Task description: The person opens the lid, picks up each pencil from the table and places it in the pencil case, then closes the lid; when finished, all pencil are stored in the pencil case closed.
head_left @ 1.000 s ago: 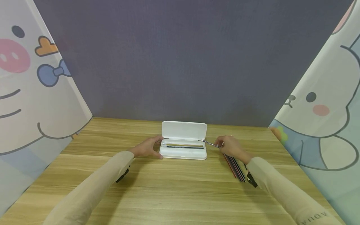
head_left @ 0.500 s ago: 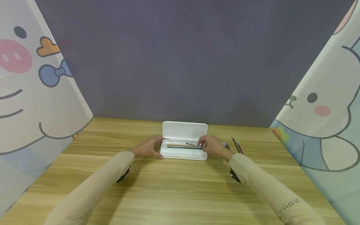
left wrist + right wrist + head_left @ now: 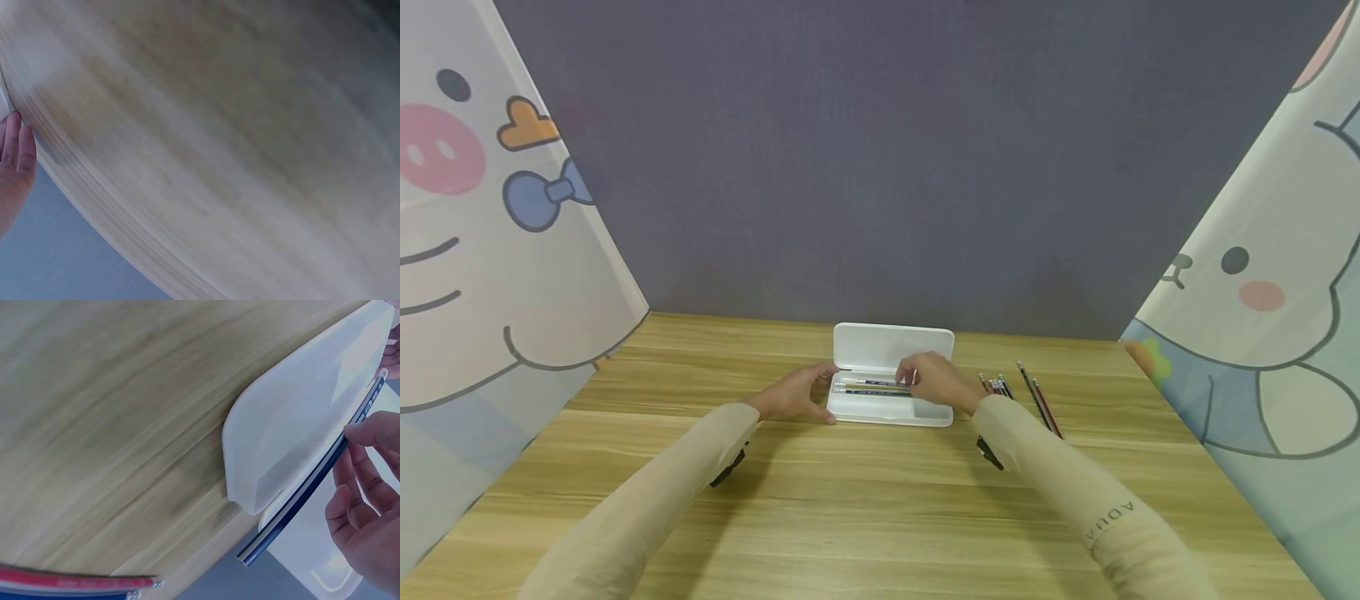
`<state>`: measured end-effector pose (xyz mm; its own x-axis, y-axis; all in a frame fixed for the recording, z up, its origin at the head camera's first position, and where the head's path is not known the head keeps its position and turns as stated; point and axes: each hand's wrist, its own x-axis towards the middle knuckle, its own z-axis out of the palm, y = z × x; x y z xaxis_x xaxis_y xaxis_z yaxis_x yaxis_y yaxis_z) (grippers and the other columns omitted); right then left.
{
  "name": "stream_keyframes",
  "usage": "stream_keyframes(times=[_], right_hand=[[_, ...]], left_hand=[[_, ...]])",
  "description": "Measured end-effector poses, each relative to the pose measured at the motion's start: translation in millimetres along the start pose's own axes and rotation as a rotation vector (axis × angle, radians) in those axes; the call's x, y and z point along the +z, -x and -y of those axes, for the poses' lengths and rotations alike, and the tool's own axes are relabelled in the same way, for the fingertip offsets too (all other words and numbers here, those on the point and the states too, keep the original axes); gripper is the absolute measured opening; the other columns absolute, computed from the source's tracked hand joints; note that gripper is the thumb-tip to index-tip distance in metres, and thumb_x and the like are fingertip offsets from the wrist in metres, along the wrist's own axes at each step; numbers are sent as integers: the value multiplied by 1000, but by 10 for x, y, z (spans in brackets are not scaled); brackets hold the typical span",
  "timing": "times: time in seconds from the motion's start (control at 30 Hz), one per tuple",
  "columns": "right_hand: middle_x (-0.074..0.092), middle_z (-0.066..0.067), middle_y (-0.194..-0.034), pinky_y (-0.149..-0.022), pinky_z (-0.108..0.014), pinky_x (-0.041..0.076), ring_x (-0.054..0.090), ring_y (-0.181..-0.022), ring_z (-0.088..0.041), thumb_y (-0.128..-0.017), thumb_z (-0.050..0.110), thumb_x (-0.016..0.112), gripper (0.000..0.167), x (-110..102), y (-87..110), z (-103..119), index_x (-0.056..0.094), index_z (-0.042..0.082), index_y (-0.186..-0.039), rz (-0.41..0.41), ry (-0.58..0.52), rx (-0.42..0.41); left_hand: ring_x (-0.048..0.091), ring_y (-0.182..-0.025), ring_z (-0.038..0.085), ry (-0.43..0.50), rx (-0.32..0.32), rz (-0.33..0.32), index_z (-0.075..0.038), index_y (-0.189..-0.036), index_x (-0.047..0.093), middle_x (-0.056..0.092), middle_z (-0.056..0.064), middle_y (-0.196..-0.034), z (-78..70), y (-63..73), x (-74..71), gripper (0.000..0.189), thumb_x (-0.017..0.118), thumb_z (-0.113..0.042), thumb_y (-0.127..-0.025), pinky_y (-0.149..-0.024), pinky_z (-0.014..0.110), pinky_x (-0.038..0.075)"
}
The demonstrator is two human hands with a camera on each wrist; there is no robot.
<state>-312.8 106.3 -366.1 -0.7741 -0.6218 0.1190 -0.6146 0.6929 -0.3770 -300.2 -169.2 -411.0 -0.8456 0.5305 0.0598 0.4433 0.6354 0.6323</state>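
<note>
The white pencil case (image 3: 870,406) stands with its lid (image 3: 880,343) raised at the back. My left hand (image 3: 790,393) holds the case's left end, thumb at the front corner and fingers at the back corner. In the left wrist view, its fingers (image 3: 17,147) lie along the case's edge. My right hand (image 3: 936,381) is over the right part of the case and pinches a dark blue pencil with silvery stripes (image 3: 294,503) between thumb and fingers. Beneath it, a yellow pencil and a dark pencil (image 3: 865,392) lie lengthwise in the case, their right ends hidden by the hand.
Several pencils (image 3: 997,386) with pale ends lie right of the case, partly hidden by the right sleeve. Beside them lie a dark pencil (image 3: 1030,384) and a red one (image 3: 1047,409). A grey panel (image 3: 880,167) borders the wooden table (image 3: 850,508) at the back.
My right hand has moved left from beside the pencil pile to over the case, bringing the pencil in line with those inside. The left hand has stayed at the case's end.
</note>
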Motion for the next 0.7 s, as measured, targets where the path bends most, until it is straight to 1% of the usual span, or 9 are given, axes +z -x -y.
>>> stream_keyframes(times=[0.1, 0.27, 0.43, 0.53, 0.7], right_hand=[[65, -3, -78, -62, -22, 46, 56, -70, -11, -72, -5, 62, 21, 38, -66, 3, 68, 9, -85, 14, 8, -12], [65, -3, -76, -62, -22, 46, 56, -69, -12, -69, -6, 60, 23, 124, -163, 15, 68, 10, -83, 22, 32, -31], [65, -2, -75, -64, -23, 47, 56, -69, -12, -68, -7, 59, 25, 192, -222, 41, 68, 11, -82, 22, 33, -22], [66, -2, -76, -65, -24, 47, 56, -70, -12, -68, -8, 59, 25, 218, -244, 46, 69, 11, -82, 15, 32, -17], [65, -3, -75, -64, -24, 46, 56, -70, -13, -66, -8, 59, 26, 240, -263, 42, 68, 10, -82, 3, 37, -32]], left_hand=[[53, -111, 30, -6, 17, -6, -3, -129, 43, 53, 13, -125, 0, 1, -6, 83, 83, -30, -62, -97, 44, 43], [55, -109, 29, 1, 34, -10, -4, -127, 44, 55, 12, -123, 10, -8, -3, 80, 84, -28, -62, -97, 43, 44], [54, -110, 28, 22, 21, -3, -7, -128, 45, 55, 10, -124, 21, -20, 10, 79, 83, -28, -62, -98, 43, 43], [55, -110, 28, 18, 24, -3, -7, -128, 44, 55, 10, -124, 24, -24, 13, 79, 83, -29, -62, -98, 43, 43], [55, -109, 28, 17, 22, -6, -7, -129, 44, 54, 11, -124, 17, -23, 5, 81, 83, -28, -62, -97, 42, 43]])
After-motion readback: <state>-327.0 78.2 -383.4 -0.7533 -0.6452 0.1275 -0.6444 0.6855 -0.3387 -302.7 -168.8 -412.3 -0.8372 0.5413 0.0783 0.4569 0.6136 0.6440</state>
